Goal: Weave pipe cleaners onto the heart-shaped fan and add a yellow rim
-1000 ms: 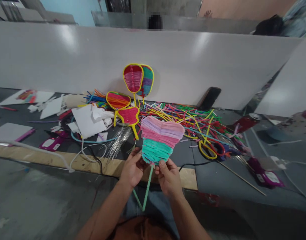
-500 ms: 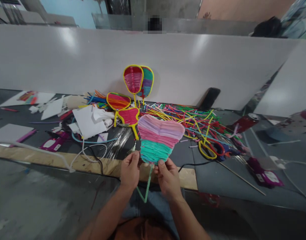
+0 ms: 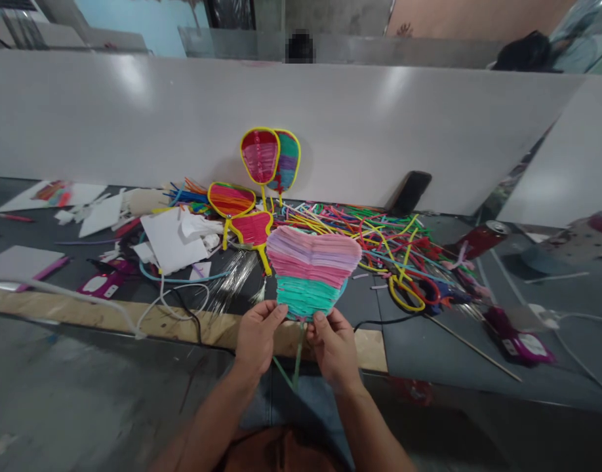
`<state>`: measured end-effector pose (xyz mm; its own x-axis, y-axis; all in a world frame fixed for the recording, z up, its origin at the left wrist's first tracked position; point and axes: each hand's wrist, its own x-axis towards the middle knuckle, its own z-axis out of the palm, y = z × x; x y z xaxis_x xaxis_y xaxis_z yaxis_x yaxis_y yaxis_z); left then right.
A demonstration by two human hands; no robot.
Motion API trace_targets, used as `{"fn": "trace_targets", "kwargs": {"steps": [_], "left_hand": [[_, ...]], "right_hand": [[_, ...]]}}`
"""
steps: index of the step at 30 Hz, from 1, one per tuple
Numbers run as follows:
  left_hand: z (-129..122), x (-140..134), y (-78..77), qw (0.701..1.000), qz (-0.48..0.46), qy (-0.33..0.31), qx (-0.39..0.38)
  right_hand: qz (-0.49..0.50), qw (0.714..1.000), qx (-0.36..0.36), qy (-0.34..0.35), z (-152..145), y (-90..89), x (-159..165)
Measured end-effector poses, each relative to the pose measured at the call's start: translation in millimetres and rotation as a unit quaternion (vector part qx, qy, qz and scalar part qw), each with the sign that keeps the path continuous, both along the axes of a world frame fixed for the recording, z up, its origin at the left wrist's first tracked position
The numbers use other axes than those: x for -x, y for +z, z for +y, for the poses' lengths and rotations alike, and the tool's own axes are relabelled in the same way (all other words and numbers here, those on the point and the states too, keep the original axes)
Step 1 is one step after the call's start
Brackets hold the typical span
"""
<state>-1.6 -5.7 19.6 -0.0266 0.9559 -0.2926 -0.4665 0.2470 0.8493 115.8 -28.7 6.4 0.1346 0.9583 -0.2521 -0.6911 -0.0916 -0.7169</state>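
Between my two hands is a fan-shaped pipe-cleaner panel (image 3: 313,269), striped pink, lilac and teal, held up over the table's front edge. My left hand (image 3: 256,334) pinches its lower left edge between thumb and fingers. At the lower right edge, my right hand (image 3: 333,344) grips it with the thumb in front. A bent green pipe cleaner (image 3: 298,354) hangs below the panel, between the hands. Just behind lies a small pink fan with a yellow rim (image 3: 252,229), beside an orange-and-red fan (image 3: 231,200).
Two yellow-rimmed fans (image 3: 260,156) lean against the white partition (image 3: 183,124). Loose pipe cleaners (image 3: 350,223) spread behind the panel. Yellow-handled scissors (image 3: 404,295), a phone (image 3: 412,193), a red can (image 3: 482,239) and a purple glue gun (image 3: 520,341) are on the right; white papers (image 3: 173,239) lie left.
My left hand has shifted right and now pinches the panel's lower left edge with its thumb in front. The green pipe cleaner below has swung slightly right.
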Motion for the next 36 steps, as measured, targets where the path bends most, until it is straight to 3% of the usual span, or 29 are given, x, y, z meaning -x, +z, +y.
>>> {"fn": "trace_targets", "kwargs": {"steps": [9,23,30,36], "left_hand": [[3.9,-0.1,1.7,0.999,-0.021,-0.042,-0.027],[8.9,9.2,-5.2,0.995,0.058,-0.066,-0.048],[7.4,7.8,-1.1,0.997,0.033,-0.062,-0.029],[7.9,10.0,-6.7,0.996,0.04,-0.063,-0.038]], "right_hand": [[0.04,0.999,0.022,0.023,7.5,-6.8,-3.9],[-0.062,0.997,-0.032,0.015,5.7,-17.7,-10.9],[-0.071,0.997,-0.023,0.031,2.8,-20.8,-11.1],[-0.079,0.996,-0.028,0.035,5.4,-20.1,-10.4]]}}
